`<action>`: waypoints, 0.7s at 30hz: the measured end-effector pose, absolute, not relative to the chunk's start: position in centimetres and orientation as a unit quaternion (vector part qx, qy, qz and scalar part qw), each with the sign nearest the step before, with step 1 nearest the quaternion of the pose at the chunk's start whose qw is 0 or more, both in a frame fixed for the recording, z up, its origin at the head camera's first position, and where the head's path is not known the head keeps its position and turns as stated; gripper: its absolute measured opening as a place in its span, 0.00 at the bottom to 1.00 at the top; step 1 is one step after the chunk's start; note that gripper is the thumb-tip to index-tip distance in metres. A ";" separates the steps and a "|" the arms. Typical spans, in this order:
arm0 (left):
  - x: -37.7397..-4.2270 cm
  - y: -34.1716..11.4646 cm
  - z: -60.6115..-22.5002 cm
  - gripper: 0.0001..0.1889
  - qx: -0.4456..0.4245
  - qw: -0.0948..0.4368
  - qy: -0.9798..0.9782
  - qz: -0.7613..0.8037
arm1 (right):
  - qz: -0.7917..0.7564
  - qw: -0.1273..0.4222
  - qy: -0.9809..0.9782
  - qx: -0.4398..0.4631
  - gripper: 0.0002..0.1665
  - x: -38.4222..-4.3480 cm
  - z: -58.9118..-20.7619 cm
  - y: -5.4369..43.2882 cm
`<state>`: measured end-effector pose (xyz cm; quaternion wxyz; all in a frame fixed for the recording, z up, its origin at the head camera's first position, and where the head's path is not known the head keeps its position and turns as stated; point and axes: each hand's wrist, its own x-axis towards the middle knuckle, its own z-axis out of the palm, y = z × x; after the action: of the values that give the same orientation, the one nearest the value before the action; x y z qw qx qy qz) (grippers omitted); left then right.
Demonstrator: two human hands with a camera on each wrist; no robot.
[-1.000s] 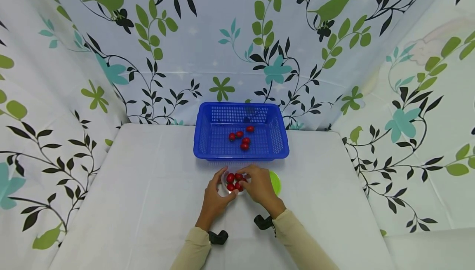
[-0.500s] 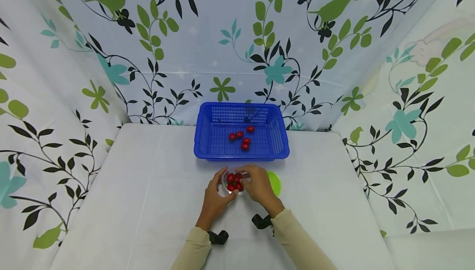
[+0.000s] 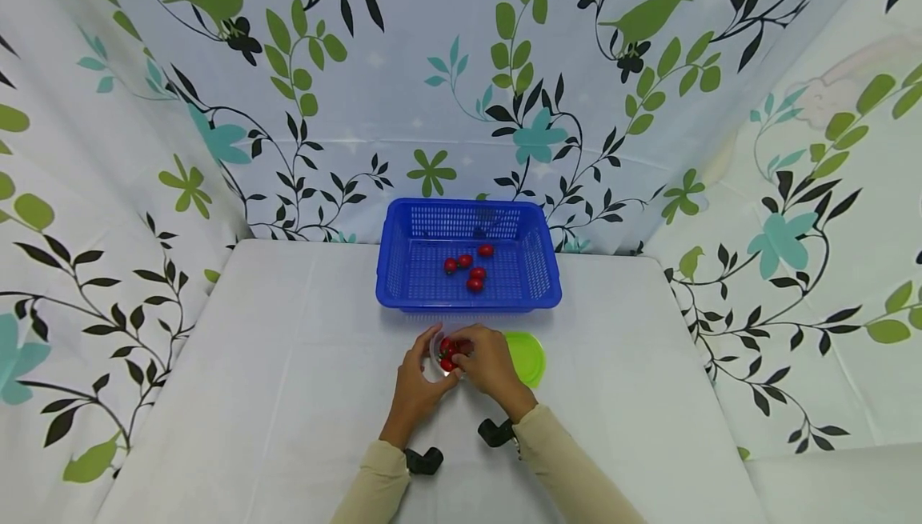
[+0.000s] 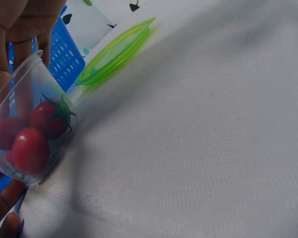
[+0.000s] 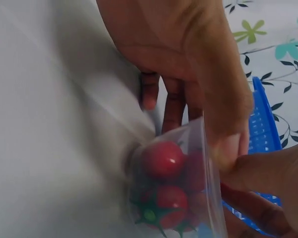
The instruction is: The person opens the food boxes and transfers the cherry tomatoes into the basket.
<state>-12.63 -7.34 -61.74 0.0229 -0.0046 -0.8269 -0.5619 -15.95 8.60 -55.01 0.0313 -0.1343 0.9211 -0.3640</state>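
Observation:
In the head view a small clear plastic cup (image 3: 435, 350) with several cherry tomatoes (image 3: 447, 364) stands on the white-covered table. My left hand (image 3: 415, 390) grips the cup from its left side, thumb in front and fingers behind. Over the cup's mouth is my right hand (image 3: 487, 366), its thumb and fingers bent down at the tomatoes. Whether it pinches one is hidden. Through the cup wall in the left wrist view, red tomatoes (image 4: 31, 151) show, one with a green stem. The right wrist view shows my right thumb at the rim of the cup (image 5: 208, 163).
Behind the hands sits a blue perforated basket (image 3: 399, 292) with several cherry tomatoes (image 3: 477, 273) on its floor. A round bright green lid (image 3: 528, 360) lies flat just right of my right hand. A patterned curtain (image 3: 461, 124) hangs along the table's back.
My right hand has shifted left and further over the cup, covering more tomatoes and uncovering more of the green lid. My left hand and the basket stay put.

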 end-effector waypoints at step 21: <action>-12.7 -7.6 -62.0 0.45 -0.025 0.037 -0.828 -0.559 | -0.459 0.068 0.878 -0.120 0.13 -16.7 -56.3 7.4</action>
<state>-12.66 -7.61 -61.95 0.0371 -0.0252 -0.8279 -0.5591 -16.72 7.42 -56.32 0.0676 -0.1198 0.8776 -0.4592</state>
